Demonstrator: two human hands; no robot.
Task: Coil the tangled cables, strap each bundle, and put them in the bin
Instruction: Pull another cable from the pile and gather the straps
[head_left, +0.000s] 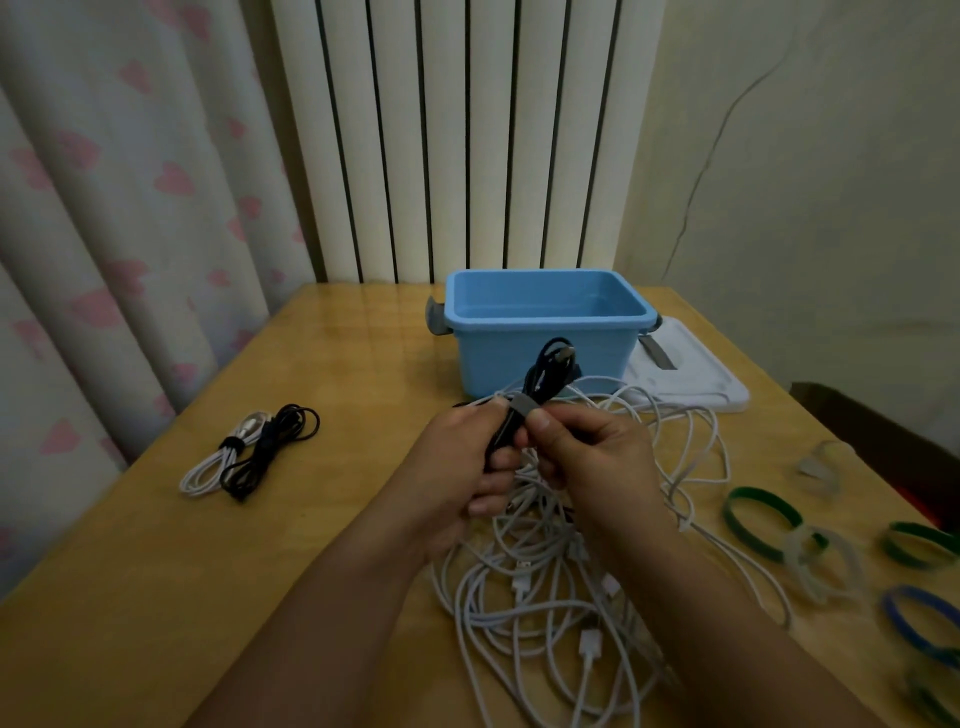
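Bin (545, 358) behind tangled white cables (561, 582)

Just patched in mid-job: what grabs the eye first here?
Centre frame, the left hand and right hand hold a coiled black cable bundle with a grey strap over a sprawling tangle of white cables. Behind stands an open light-blue plastic bin; two strapped bundles, white and black, lie far left.

Left hand (470, 467), right hand (592, 457): bare, no rings or watch. Forearms bare, no sleeves in view.
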